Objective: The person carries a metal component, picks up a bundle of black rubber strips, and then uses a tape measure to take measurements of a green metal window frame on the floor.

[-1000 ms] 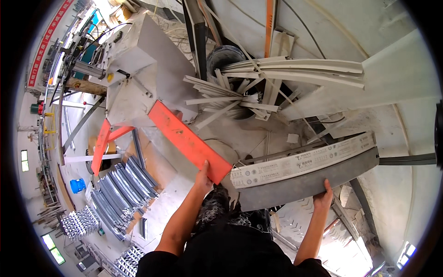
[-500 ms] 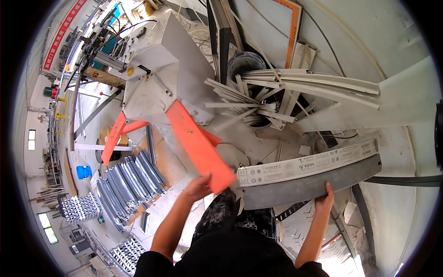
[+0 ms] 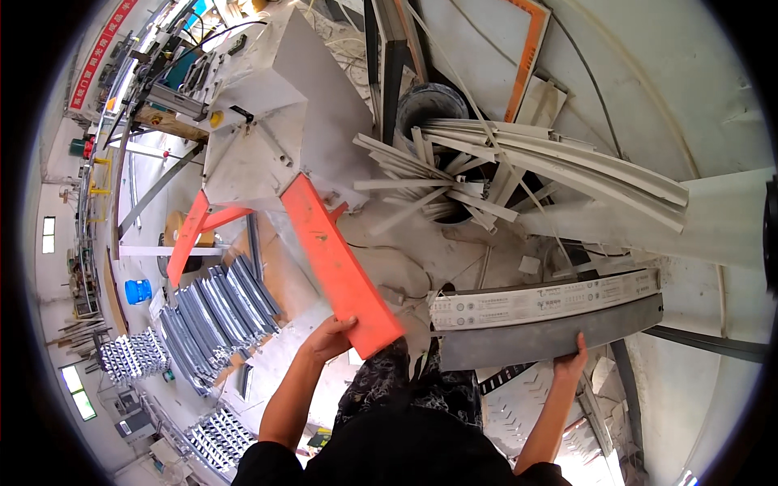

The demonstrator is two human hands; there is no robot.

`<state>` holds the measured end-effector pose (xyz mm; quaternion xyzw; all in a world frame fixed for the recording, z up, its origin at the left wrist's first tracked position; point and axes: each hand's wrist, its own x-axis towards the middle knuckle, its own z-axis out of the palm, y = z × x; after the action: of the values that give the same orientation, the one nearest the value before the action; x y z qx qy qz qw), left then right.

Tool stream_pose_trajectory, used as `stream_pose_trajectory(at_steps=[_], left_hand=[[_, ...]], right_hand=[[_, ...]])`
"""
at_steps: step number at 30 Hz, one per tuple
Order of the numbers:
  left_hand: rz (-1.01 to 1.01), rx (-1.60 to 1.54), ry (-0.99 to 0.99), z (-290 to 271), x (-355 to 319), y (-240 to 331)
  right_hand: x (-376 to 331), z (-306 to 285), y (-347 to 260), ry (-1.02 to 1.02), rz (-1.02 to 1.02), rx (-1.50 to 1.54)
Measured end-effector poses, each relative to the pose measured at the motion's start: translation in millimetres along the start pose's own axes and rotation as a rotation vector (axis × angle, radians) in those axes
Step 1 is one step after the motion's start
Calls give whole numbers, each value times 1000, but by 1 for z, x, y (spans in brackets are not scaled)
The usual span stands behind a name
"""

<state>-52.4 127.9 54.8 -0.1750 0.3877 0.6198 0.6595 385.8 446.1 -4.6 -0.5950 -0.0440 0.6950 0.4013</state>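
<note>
A long grey profile [image 3: 551, 334], with a printed pale film on its upper side, lies across the view in front of me on the right. My right hand [image 3: 571, 363] grips its near edge, fingertips showing over the grey face. On the left, my left hand [image 3: 328, 338] is closed on the edge of a flat orange leg [image 3: 340, 267]. This leg slants down from a white machine cabinet [image 3: 324, 121]. The fingers behind the leg are hidden.
Pale offcut strips [image 3: 551, 158] stick out of a dark bin beyond the profile. Stacked grey profiles [image 3: 219, 316] lie on the floor at left, near a blue container [image 3: 138, 291]. An orange-edged panel [image 3: 523, 65] leans at the wall, with a grey bucket [image 3: 429, 105] nearby.
The grey profile has shifted slightly, its left end moving right, with my right hand still on it. My view has moved a little; my left hand stays at the orange leg.
</note>
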Motion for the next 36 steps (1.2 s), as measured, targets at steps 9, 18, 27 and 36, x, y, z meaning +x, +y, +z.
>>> stream_pose_trajectory(at_steps=[9,18,27,36], left_hand=[[32,144,348,-102,148,-68],[-199,-22,646,-143,172,-50],[219,171,399,-138,153,85],[97,415,235,-188,168,97]], right_hand=[[-19,30,-42,20,-83,17],[-38,41,-4,60,-127,121],[-93,62,35,57,-228,101],[-222,114,58,76,-594,-62]])
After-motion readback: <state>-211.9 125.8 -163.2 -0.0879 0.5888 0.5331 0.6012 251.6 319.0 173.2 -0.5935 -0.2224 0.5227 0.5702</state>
